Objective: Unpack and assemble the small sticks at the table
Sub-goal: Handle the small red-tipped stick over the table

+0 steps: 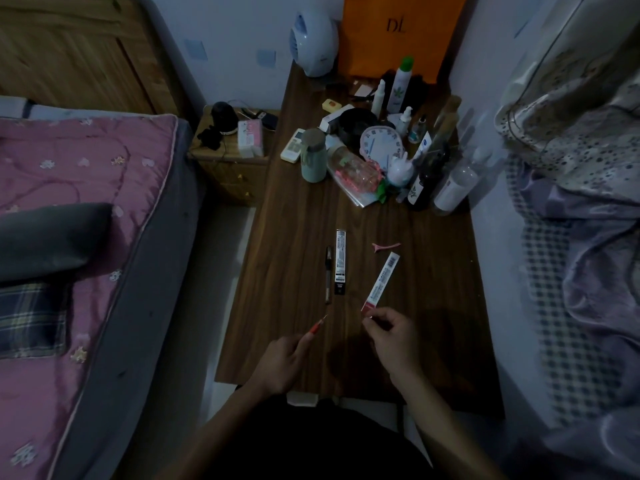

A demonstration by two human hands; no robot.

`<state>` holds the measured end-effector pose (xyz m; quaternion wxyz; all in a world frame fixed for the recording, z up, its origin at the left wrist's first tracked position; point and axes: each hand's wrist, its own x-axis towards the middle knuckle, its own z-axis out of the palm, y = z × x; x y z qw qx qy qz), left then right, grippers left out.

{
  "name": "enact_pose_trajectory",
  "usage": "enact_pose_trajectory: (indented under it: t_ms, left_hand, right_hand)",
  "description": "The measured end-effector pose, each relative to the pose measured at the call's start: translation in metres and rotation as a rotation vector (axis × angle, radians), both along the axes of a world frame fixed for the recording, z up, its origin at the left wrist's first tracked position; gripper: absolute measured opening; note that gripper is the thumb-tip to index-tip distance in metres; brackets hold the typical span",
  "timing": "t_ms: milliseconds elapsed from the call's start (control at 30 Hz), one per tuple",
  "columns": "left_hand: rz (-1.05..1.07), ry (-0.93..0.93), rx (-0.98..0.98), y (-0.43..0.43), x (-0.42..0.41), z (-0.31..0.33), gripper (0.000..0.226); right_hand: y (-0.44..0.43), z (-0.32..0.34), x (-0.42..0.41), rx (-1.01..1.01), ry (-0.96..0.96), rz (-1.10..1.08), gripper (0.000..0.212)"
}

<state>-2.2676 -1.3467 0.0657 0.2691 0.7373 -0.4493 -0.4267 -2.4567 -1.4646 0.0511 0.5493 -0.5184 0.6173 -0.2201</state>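
Observation:
My left hand [282, 362] holds a thin red stick [317, 328] whose tip points up and right over the dark wooden table [433, 306]. My right hand [391, 336] pinches the lower end of a long white and red packet [381, 282] that slants up to the right. Between and beyond my hands lie a dark pen [328, 275] and a black packet [340, 262], side by side and flat on the table. The two hands are apart, and the stick is not touching the packet.
A pink hair clip [386, 245] lies right of the black packet. Bottles, a clock [381, 143], a cup [313, 155] and several toiletries crowd the table's far half. A bed [86, 220] is on the left, bedding on the right, an orange bag [398, 29] at the back.

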Motion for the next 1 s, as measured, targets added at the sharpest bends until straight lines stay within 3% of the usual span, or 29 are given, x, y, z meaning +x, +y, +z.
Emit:
enact_pose_trajectory:
  t_ms: [100, 267, 433, 1000]
  left_hand:
    - [-0.001, -0.02, 0.035, -0.003, 0.002, -0.014, 0.05]
    - [-0.003, 0.024, 0.1, -0.005, 0.002, -0.044, 0.056]
    - [-0.008, 0.038, 0.177, -0.009, -0.002, -0.067, 0.058]
    - [-0.118, -0.049, 0.244, -0.02, -0.02, -0.069, 0.056]
  right_hand:
    - [0.0, -0.019, -0.012, -0.06, 0.208, 0.109, 0.018]
    - [0.003, -0.044, -0.028, -0.071, 0.35, 0.085, 0.022]
    - [0.008, -0.069, -0.042, -0.045, 0.485, 0.084, 0.005]
    - [0.006, -0.082, -0.054, -0.152, 0.651, 0.284, 0.007]
